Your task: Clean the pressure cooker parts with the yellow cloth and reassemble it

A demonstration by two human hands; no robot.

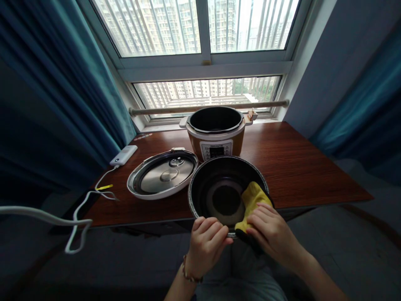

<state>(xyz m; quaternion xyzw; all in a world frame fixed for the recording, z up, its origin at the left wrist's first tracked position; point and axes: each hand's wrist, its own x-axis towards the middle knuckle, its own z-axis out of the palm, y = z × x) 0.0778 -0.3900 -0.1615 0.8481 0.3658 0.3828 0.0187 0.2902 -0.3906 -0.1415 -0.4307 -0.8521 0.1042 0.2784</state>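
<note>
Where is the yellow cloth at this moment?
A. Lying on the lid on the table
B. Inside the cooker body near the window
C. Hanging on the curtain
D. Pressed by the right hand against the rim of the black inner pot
D: the right hand presses the yellow cloth over the near rim of the inner pot, while the left hand grips that rim beside it.

Dark round inner pot (pixel 206 184) tilted toward me at the table's near edge, its rim pinched in my left hand (pixel 205 243), glossy inside with a paler ring at the bottom, yellow cloth (pixel 252 200) draped over its right rim under my right hand (pixel 273 232), perhaps dark-backed.
</note>
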